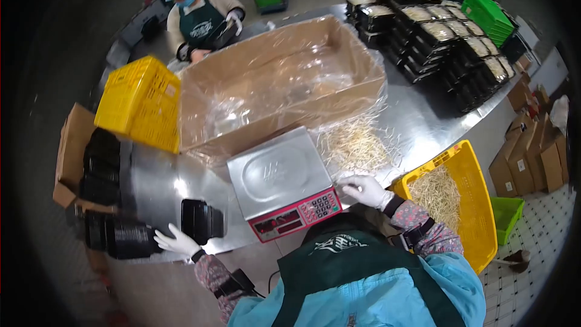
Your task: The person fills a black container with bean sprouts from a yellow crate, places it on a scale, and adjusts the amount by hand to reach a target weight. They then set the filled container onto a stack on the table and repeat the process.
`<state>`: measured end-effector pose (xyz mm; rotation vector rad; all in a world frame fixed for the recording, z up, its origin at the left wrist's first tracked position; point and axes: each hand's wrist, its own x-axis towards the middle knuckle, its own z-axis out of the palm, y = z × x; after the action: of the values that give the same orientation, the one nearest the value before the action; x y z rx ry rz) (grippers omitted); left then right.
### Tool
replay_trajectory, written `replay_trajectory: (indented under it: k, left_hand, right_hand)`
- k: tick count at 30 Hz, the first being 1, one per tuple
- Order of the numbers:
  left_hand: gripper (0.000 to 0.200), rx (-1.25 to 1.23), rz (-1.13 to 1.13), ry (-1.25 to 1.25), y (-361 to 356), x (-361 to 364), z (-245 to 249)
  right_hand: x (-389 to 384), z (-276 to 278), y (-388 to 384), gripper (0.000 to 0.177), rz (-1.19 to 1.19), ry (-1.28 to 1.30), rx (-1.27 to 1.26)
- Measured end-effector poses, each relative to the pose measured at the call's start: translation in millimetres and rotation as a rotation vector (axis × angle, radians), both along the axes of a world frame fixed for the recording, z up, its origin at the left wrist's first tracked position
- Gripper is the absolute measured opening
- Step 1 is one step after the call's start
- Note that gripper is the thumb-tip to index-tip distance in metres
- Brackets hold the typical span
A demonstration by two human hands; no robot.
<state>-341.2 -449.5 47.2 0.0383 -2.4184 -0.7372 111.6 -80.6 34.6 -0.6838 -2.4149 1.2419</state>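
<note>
My left hand (177, 241), in a white glove, has its fingers spread beside a row of black trays (130, 237) at the table's near left edge; nothing shows in it. More black trays (196, 220) stand just to its right. My right hand (367, 191), also gloved, is at the right of the red scale's keypad, just below a loose pile of pale sprouts (357, 145). Its fingers are bent together; whether they hold anything is too small to tell. The scale (278, 175) has a bare metal plate.
A large plastic-lined cardboard box (339, 100) lies behind the scale. Yellow crates stand left (139, 103) and right (478, 206), the right one holding sprouts. Filled black trays (423, 36) are stacked at the back right. A co-worker (203, 21) stands across the table.
</note>
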Motion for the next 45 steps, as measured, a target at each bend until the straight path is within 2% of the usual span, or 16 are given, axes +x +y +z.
replay_trajectory:
  k: [3, 4, 6, 7, 8, 11, 18, 24, 25, 28, 30, 32, 38, 40, 42, 45]
  left_hand:
    - [0.076, -0.433, 0.090, -0.261, -28, -15, -12]
    - [0.073, -0.448, -0.095, -0.480, -32, -8, 1]
    - [0.056, -0.158, -0.482, -0.688, -66, -34, -67]
    - [0.051, -0.351, -0.525, -0.753, -71, -33, -87]
    - [0.047, -0.383, -0.700, -0.693, -78, -31, -111]
    - [0.041, -0.356, -0.634, -0.625, -48, 7, -90]
    - [0.038, -0.342, -0.394, -0.465, -33, 3, -29]
    - [0.038, 0.148, -0.475, 0.034, 51, 16, 39]
    - [0.037, 0.379, -0.702, -0.212, 92, 48, 74]
    - [0.030, 0.279, -1.103, -0.287, 205, 115, 77]
    - [0.022, 0.082, -1.549, -0.059, 272, 174, 74]
    - [0.016, -0.044, -1.822, -0.028, 321, 234, 77]
    - [0.025, -0.515, -1.850, 0.008, 435, 288, -38]
    - [0.035, -0.963, -1.724, -0.125, 448, 297, -45]
    - [0.049, -1.020, -1.724, 0.149, 439, 324, -31]
    - [0.061, -0.708, -1.913, 0.220, 428, 395, 13]
  right_hand:
    - [19, -18, -6, 0.026, -0.199, 0.031, -0.239]
    - [24, -27, -5, 0.026, -0.277, 0.068, -0.270]
    - [29, -45, -4, 0.025, -0.384, 0.160, -0.421]
    - [30, -43, -6, 0.025, -0.421, 0.174, -0.473]
    - [30, -41, -9, 0.025, -0.419, 0.174, -0.499]
    - [23, -37, -19, 0.024, -0.411, 0.191, -0.578]
    - [30, -48, -41, 0.027, -0.364, 0.056, -0.396]
    - [56, -56, -56, 0.028, -0.517, 0.108, -0.514]
    - [60, -63, -58, 0.026, -0.533, 0.145, -0.469]
    - [65, -50, -69, 0.027, -0.561, 0.264, -0.569]
    - [76, -33, -77, 0.027, -0.584, 0.255, -0.476]
    - [93, -23, -79, 0.027, -0.621, 0.274, -0.406]
    - [214, 21, -101, 0.024, -1.034, 0.407, -0.217]
    - [273, 28, -127, 0.023, -1.196, 0.488, -0.104]
    - [334, 46, -166, 0.023, -1.398, 0.420, -0.065]
    - [419, 54, -229, 0.025, -1.672, 0.331, 0.067]
